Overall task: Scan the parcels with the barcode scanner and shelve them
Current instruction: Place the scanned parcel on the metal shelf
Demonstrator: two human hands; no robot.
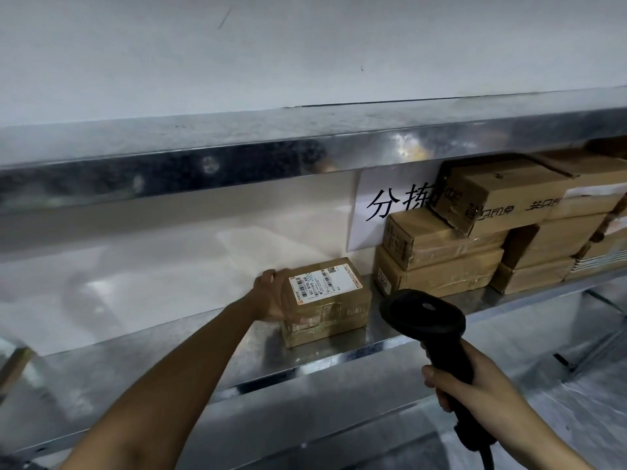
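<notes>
Our left hand [274,296] grips the left end of one taped cardboard parcel [327,301] resting on the metal shelf [237,354]; its white label shows barcodes, print too small to read. Our right hand [475,385] holds the single black barcode scanner [431,320] just right of it. Further right we see stacked boxes [475,239] and a paper sign [380,212] reading "分拣"

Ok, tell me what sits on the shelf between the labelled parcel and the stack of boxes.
Nothing: the head view shows a bare strip of metal shelf between the parcel and the stack.
</notes>
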